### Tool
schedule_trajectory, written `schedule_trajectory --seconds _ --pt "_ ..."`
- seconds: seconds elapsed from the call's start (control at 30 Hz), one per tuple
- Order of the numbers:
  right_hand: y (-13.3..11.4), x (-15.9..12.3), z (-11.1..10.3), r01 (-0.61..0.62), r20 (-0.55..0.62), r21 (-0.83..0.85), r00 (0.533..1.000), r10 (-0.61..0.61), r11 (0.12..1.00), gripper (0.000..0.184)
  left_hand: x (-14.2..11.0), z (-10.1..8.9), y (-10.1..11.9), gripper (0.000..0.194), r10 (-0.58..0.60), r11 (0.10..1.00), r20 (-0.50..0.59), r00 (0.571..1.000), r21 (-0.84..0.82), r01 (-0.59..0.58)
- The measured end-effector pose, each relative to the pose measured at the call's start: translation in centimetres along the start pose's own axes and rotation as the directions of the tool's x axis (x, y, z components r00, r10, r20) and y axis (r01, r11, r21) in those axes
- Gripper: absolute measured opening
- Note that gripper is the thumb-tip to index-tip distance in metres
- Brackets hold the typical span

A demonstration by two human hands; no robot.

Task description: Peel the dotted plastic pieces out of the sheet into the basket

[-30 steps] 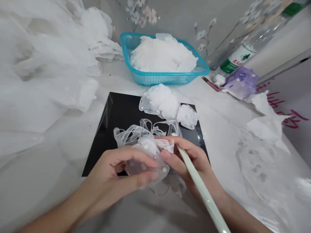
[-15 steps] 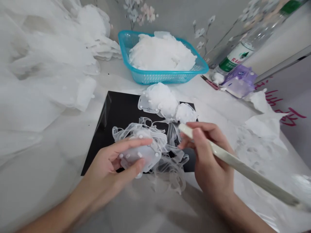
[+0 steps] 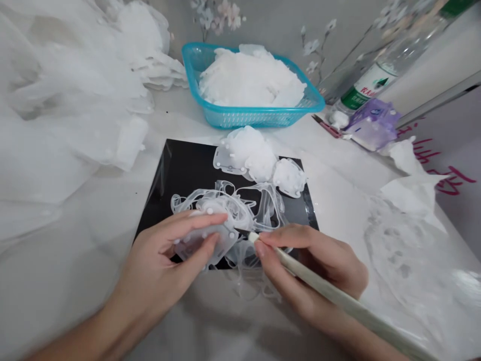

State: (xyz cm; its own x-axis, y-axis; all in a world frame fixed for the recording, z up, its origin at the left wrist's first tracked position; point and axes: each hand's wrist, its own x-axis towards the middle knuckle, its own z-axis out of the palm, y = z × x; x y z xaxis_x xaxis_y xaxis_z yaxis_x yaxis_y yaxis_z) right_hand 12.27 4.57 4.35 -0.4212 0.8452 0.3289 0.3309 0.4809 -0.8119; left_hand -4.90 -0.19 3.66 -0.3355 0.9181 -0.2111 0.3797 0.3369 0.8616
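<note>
My left hand (image 3: 173,250) is closed around a translucent white moulded piece (image 3: 221,240) with small round knobs near its edge. In my right hand (image 3: 311,271) is a long pale-handled craft knife (image 3: 319,281), pinched close to its dark blade. The blade's tip is at the right edge of the piece; I cannot tell whether it touches. Clear, curly trimmed strips (image 3: 268,205) lie around and under the piece on a black board (image 3: 188,165). Toward the board's back are several similar white pieces (image 3: 259,155).
A blue basket (image 3: 259,118) heaped with white pieces stands behind the board. White sheets (image 3: 75,100) are piled at the left. To the right are a plastic bottle (image 3: 376,82), a purple packet (image 3: 376,123), pink-handled pliers or snips (image 3: 326,126) and crumpled white tissue (image 3: 409,185).
My right hand has moved left and down, bringing the knife's blade to the edge of the piece. My left hand, still holding the piece, has shifted slightly left.
</note>
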Motion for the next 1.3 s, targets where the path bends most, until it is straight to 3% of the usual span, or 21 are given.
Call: schedule_trajectory --seconds 0.27,0.57,0.77,0.93,1.17,1.23,1.3 --pt "-0.2 0.3 0.1 0.104 0.070 -0.153 0.993 -0.095 0.983 0.013 0.1 -0.3 -0.7 0.021 0.085 0.993 0.031 0.996 0.077 -0.087" --pt "0.0 0.3 0.1 0.070 0.136 -0.126 0.989 -0.053 0.990 0.013 0.1 -0.4 -1.0 0.022 0.148 0.982 0.091 0.985 0.107 -0.157" --pt "0.5 -0.3 0.5 0.239 0.222 -0.190 0.955 -0.195 0.952 0.014 -0.4 0.1 -0.8 0.022 0.275 0.950 0.075 0.959 0.132 -0.283" --pt "0.8 -0.8 1.0 0.295 0.169 -0.185 0.949 -0.265 0.937 0.013 -0.6 0.2 -1.4 0.030 0.464 0.874 0.116 0.878 0.100 -0.475" --pt "1.6 -0.5 1.3 0.263 0.169 -0.305 0.961 -0.220 0.915 0.015 -1.6 -0.1 -0.9 0.038 0.535 0.839 0.096 0.839 0.050 -0.541" --pt "1.9 -0.1 1.3 0.208 0.077 -0.308 0.978 -0.194 0.928 0.016 -1.9 -0.1 -0.6 0.041 0.544 0.839 0.042 0.838 0.001 -0.544" --pt "2.0 0.2 1.3 0.123 -0.101 -0.274 0.983 -0.155 0.954 0.012 -2.1 0.0 -0.2 0.032 0.458 0.888 -0.024 0.889 -0.046 -0.458"
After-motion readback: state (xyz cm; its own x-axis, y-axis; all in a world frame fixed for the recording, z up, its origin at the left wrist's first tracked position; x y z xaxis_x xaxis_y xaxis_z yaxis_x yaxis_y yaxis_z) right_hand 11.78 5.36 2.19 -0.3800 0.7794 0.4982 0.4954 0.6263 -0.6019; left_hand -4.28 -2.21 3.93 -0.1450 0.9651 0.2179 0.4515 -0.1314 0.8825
